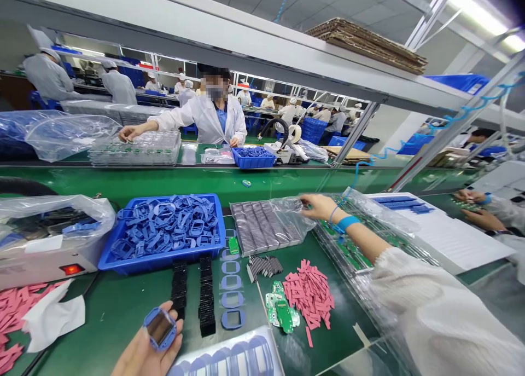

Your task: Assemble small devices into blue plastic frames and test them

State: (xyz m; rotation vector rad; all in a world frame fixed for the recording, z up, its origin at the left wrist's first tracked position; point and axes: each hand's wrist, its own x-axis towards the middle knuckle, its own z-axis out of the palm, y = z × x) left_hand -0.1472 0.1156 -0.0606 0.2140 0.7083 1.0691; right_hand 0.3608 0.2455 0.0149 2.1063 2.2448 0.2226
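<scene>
At the bottom left, my left hand (135,350) holds a blue plastic frame (150,329) with a dark, glossy rectangular window, between thumb and fingers. My right hand (322,207), with a blue wrist strap (346,223), reaches over the far end of a clear bag (289,210) of grey striped parts. Its fingers are bent together, and what they grip is too small to make out. Beside that wrist lies a clear tray of green circuit boards (348,250). Black stacked pieces (207,299) and a column of blue frames (232,282) lie right of my left hand.
A blue bin (107,262) heaped with blue frames stands behind my left hand. Pink strips (310,294) and loose green boards (283,310) lie mid-table. A machine (53,261) with a red switch sits left. Across the green belt (192,179), a co-worker (205,116) handles trays.
</scene>
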